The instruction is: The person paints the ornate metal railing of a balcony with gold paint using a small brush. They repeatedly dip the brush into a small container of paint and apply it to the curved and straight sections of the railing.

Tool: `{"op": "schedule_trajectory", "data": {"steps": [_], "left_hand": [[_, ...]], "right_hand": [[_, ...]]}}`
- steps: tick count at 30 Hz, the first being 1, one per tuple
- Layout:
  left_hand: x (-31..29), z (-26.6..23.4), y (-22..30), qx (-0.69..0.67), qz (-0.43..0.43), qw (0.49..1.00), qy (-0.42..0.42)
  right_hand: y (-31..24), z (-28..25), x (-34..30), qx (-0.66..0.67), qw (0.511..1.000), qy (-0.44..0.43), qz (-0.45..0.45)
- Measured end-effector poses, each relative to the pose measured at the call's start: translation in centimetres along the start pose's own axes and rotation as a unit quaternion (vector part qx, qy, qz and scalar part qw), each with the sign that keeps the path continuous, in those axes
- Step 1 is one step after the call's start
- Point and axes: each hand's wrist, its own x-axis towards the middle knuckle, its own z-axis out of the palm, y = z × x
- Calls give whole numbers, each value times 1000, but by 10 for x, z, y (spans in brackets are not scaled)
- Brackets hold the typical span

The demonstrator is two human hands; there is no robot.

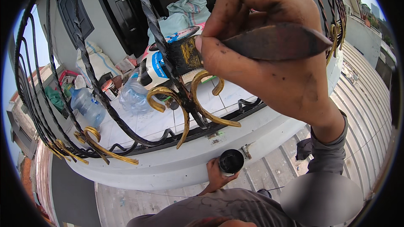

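My right hand [269,80], spotted with dark paint, is closed round a paintbrush [275,42] with a dark, pointed wooden handle. Its black bristles lie against a twisted black bar [149,14] of a curved iron railing, just above gold-coloured scrolls [184,115] at the bar's foot. Lower down, beside the white ledge [168,166], my left hand [216,177] grips a small can [231,162] with black paint inside. The can is held upright, its mouth facing up.
Behind the railing, clear plastic water jugs [87,108], a white sack [99,61] and a patterned bag [158,65] stand on a tiled floor. A corrugated metal roof [362,113] spreads below on the right. A dark cloth [304,149] lies on it.
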Motion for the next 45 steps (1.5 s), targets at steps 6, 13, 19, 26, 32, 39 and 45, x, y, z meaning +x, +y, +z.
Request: {"op": "schedule_trajectory", "data": {"steps": [6,13,19,26,32,39,45], "left_hand": [[0,2,-2,11,18,1000,9],[-3,6,-10,3,-6,1000,-4],[-2,6,-8,25,-4,1000,-16],[-2,4,-8,0,24,1000,5],[-1,5,-6,-22,37,999,32],[0,1,-2,-17,18,1000,13],[-2,5,-9,5,19,1000,14]], "right_hand": [[-16,-8,-4,-123,991,-1,47],[-17,4,1,-41,992,-80,91],[-30,9,5,-101,993,24,62],[-43,19,0,-97,989,-11,107],[-51,24,-7,-84,990,-42,105],[-42,20,-17,-167,986,-9,-5],[-43,22,-28,-159,981,20,-112]]}}
